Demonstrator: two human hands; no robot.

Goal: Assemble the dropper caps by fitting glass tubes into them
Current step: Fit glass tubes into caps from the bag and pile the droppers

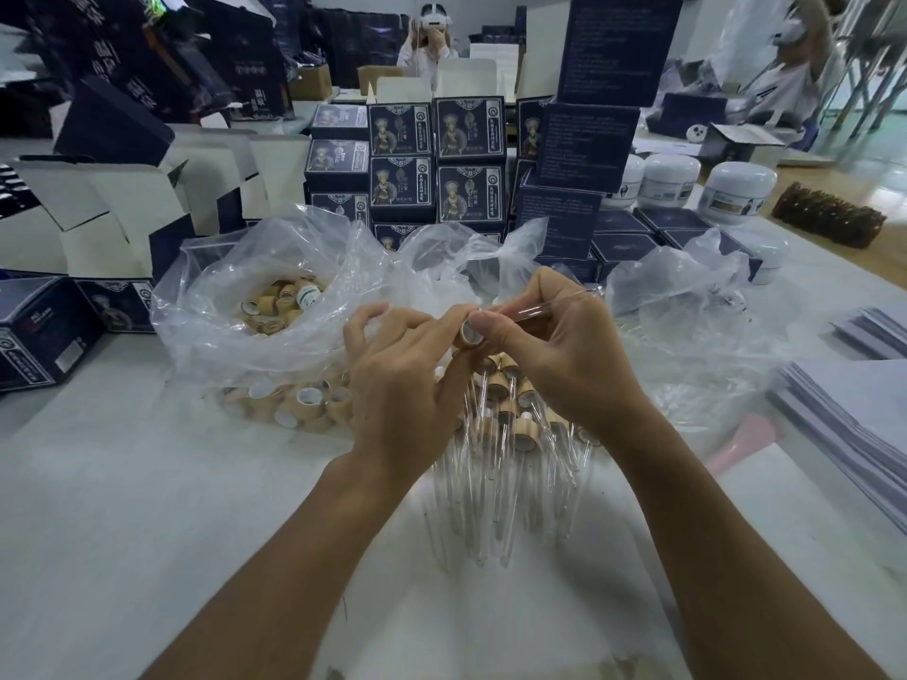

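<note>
My left hand [407, 380] pinches a wooden dropper cap [470, 333] by its rim, above the middle of the table. My right hand [554, 350] pinches a clear glass tube [545, 306], whose left end meets the cap's open side while its tip points up to the right. Under both hands lies a heap of assembled droppers [505, 434] with their glass tubes pointing towards me. A clear plastic bag of loose wooden caps [280, 306] sits to the left.
Stacks of dark blue printed boxes [432, 154] stand behind the bags. Open white cartons [113, 208] are at the left, white jars [736, 188] at the back right, paper stacks [854, 409] at the right. A person with a headset sits far behind.
</note>
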